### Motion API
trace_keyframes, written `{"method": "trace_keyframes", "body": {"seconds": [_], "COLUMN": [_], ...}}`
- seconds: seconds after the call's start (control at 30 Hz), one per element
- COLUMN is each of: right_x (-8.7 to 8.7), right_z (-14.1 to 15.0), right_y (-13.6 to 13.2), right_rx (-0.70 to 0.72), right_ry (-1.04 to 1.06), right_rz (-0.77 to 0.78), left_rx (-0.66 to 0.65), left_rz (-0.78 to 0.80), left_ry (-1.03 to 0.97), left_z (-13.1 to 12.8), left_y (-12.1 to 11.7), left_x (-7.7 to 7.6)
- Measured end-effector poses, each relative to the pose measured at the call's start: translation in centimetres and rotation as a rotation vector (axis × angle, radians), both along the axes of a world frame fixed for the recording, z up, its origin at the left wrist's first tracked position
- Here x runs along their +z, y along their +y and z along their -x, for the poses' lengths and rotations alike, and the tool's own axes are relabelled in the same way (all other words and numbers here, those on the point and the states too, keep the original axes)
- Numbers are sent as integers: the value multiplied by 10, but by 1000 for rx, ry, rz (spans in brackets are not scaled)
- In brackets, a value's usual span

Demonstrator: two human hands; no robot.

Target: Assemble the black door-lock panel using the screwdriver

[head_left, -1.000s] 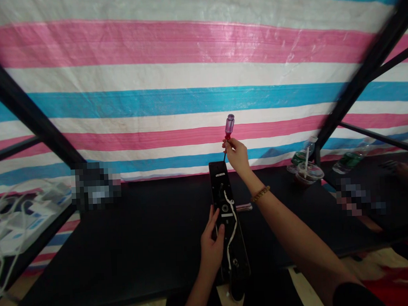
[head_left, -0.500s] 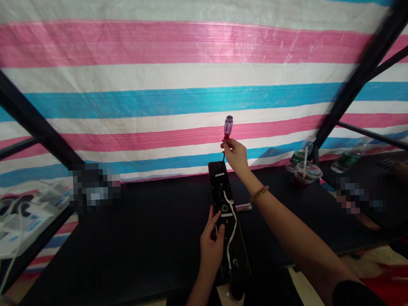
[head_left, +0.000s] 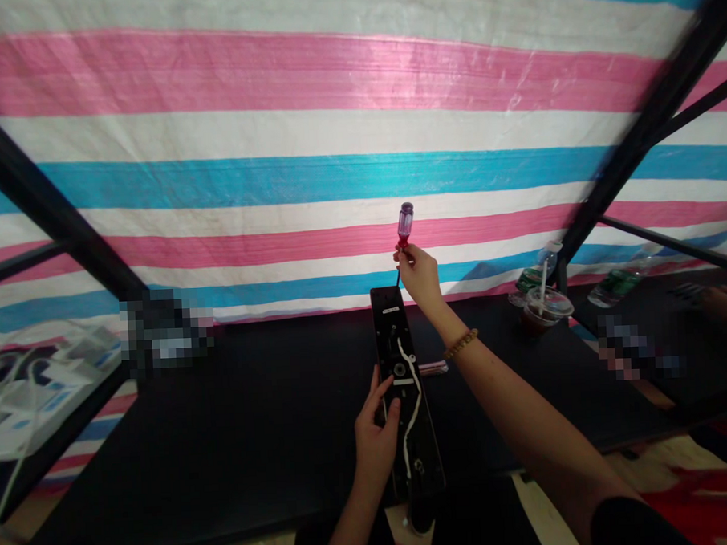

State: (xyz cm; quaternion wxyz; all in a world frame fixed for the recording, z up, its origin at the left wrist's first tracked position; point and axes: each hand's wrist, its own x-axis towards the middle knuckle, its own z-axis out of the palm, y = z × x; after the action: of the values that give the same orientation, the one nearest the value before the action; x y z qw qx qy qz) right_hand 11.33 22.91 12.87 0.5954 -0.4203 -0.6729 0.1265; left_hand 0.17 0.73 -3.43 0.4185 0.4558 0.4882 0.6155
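With screwdriver (head_left: 405, 221) pinched in right hand (head_left: 421, 278), hold upright at far end of black case (head_left: 424, 434); steady left side with left hand (head_left: 374, 437), spread loosely.

Head camera: above bench (head_left: 255, 422), angled forward and down
Range: near left hand (head_left: 374, 441), right hand (head_left: 421, 278)
Facing: striped sheet (head_left: 287, 179) beyond

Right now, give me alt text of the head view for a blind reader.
The right hand holds a purple-handled screwdriver at the far end of a long black device, the left hand resting on it. A white cable runs along it. Behind the black table hangs a striped tarp.
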Motion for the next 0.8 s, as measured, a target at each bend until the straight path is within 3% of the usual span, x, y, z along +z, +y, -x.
{"method": "trace_keyframes", "body": {"seconds": [0.2, 0.37, 0.57, 0.8], "right_x": [3, -1, -4, 3], "right_z": [3, 1, -5, -9], "right_y": [-7, -6, -6, -27], "right_rx": [-69, -17, 15, 84], "right_ry": [-51, -21, 146, 316], "right_rz": [-38, -15, -29, -35], "left_rx": [2, 19, 12, 20], "left_rz": [7, 0, -12, -20], "left_ry": [-11, 4, 24, 30], "left_z": [0, -1, 0, -1], "left_y": [0, 0, 1, 1], "left_x": [0, -1, -7, -7]}}
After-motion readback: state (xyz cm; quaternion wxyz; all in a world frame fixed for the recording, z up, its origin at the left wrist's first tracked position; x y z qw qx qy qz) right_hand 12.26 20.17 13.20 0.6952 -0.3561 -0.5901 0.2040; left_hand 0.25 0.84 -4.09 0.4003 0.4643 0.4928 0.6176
